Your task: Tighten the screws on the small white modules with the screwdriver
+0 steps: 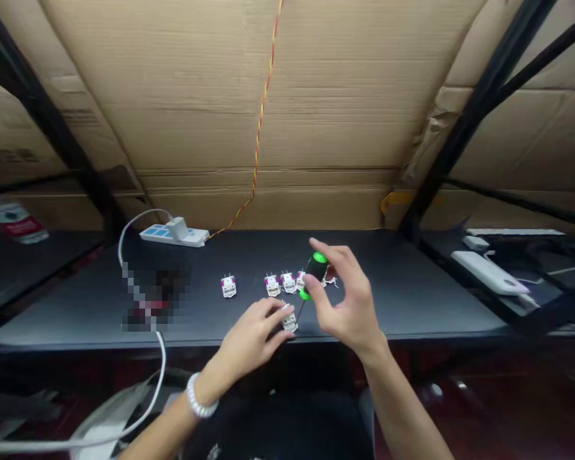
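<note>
My left hand (pixel 253 333) pinches a small white plug-like piece (pixel 290 319) near the front edge of the black tabletop (pixel 211 319). In my right hand (pixel 347 300) is a screwdriver (pixel 317 267) with a black and green handle, gripped between thumb and fingers. Its thin shaft slants down to the right side of the held piece; whether the tip touches a screw I cannot tell. Behind my hands lie several similar white pieces (pixel 272 285) with purple sides and metal prongs, some partly hidden by my right hand. One more white piece (pixel 229 286) lies apart to the left.
A white power strip (pixel 191 238) with a white adapter (pixel 177 228) stands at the back left. From the adapter a white cable (pixel 161 358) runs over the front edge. Cardboard (pixel 316 115) backs the table, and black metal posts (pixel 474 115) flank it. A yellow-red twisted wire (pixel 261 115) hangs down.
</note>
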Demonstrator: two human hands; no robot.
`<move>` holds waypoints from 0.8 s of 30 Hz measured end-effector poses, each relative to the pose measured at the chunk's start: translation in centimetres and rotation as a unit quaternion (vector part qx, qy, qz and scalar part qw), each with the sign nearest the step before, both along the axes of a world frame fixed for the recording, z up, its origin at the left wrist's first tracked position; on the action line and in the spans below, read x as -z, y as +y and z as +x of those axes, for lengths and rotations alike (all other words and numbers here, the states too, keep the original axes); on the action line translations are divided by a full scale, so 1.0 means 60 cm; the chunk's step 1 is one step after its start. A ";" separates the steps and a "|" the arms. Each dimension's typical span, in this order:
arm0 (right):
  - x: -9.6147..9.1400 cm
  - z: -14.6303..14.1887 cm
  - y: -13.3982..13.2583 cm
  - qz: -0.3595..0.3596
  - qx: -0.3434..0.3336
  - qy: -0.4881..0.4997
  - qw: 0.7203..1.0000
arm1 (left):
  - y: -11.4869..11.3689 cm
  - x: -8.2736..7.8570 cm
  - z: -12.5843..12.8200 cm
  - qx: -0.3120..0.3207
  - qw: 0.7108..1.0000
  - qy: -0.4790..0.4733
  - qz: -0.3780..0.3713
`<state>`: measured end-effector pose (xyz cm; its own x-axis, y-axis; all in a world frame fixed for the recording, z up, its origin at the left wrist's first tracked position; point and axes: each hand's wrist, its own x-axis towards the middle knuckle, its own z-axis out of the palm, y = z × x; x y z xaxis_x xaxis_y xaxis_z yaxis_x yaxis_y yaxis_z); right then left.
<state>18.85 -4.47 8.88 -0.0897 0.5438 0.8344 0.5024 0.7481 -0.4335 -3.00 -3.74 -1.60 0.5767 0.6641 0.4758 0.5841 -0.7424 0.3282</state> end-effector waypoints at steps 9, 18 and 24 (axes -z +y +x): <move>0.002 0.000 0.003 0.015 0.025 0.006 1.000 | 0.001 -0.002 0.001 0.005 1.000 0.000 0.001; -0.004 0.007 -0.010 -0.021 -0.107 -0.005 0.994 | 0.002 0.001 -0.001 0.005 1.000 -0.006 0.002; -0.006 0.003 -0.007 0.005 -0.064 0.007 0.998 | 0.000 -0.003 -0.001 0.003 1.000 0.008 -0.006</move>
<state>19.03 -4.87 9.23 -0.1459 0.5201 0.8415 0.3953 0.8104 -0.4324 -3.05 -3.76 -1.44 0.5877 0.6665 0.4587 0.5851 -0.7417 0.3280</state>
